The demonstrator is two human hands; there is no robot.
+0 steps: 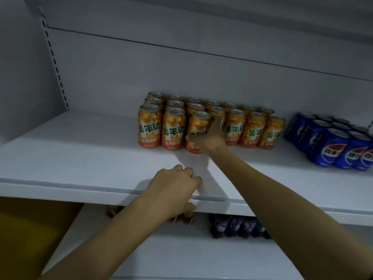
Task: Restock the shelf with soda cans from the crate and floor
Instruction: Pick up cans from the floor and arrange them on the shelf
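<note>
My right hand [212, 139] grips an orange soda can [198, 126] standing on the white shelf [80, 154], in the front row of a block of several orange cans [150, 128]. The held can sits in a gap between the front-row cans, slightly forward of them. My left hand [177, 186] rests on the shelf's front edge, fingers curled over the lip, holding no can.
Several blue cola cans [327, 146] stand to the right of the orange block. On the lower shelf [181, 249] stand dark blue cans [236, 227] and some reddish cans [183, 219] behind my left hand. The shelf's left side panel [26, 67] rises at left.
</note>
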